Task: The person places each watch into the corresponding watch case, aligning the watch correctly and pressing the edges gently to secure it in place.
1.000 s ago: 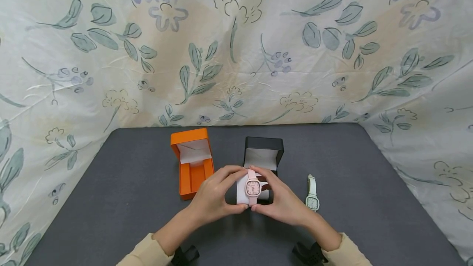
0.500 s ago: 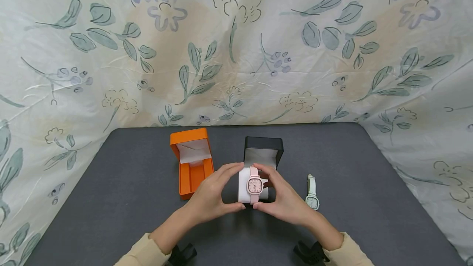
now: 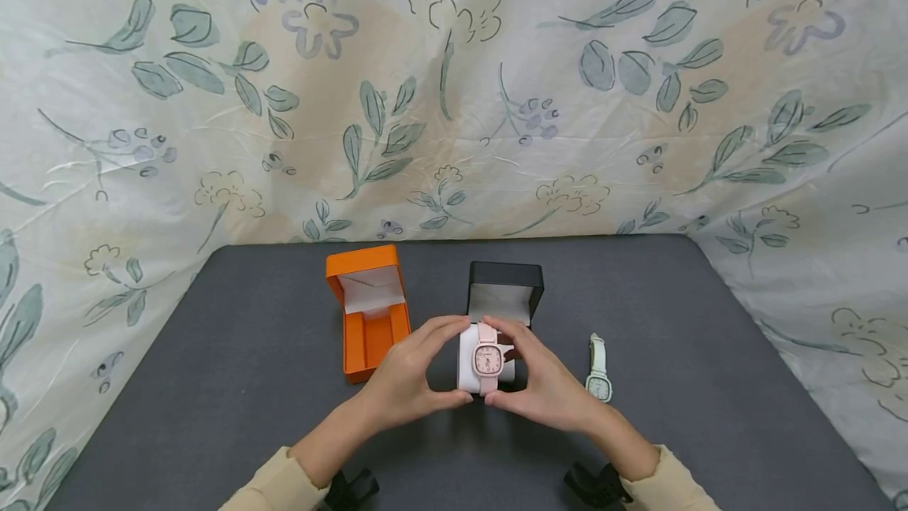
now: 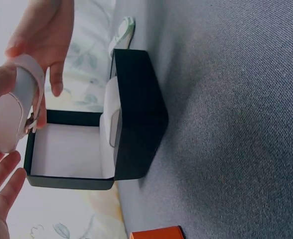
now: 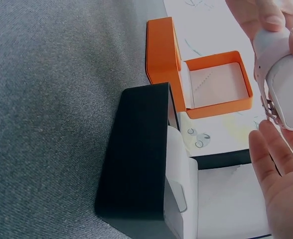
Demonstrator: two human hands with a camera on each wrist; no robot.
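A pink wristwatch (image 3: 488,359) is strapped round a white cushion (image 3: 465,373), its square face turned up. My left hand (image 3: 407,365) holds the cushion's left part between thumb and fingers. On the other side my right hand (image 3: 542,381) pinches the strapped part near the strap, thumb in front and index finger behind. In the left wrist view the strap's buckle (image 4: 31,122) shows on the cushion's underside. Both hands keep the cushion above and in front of a black box (image 5: 136,159), whose lid stands up. White padding (image 5: 179,169) is visible inside that box.
An orange box (image 3: 363,260) with its lid raised stands left of the black one, showing a divided orange inside. Right of my hands a pale green watch (image 3: 599,386) lies on the grey tabletop (image 3: 234,385). Floral cloth (image 3: 454,156) hangs behind.
The cushion with the pink watch has shifted very slightly to the right. My left fingertips have moved a little left, off the strap. Boxes and green watch stay put.
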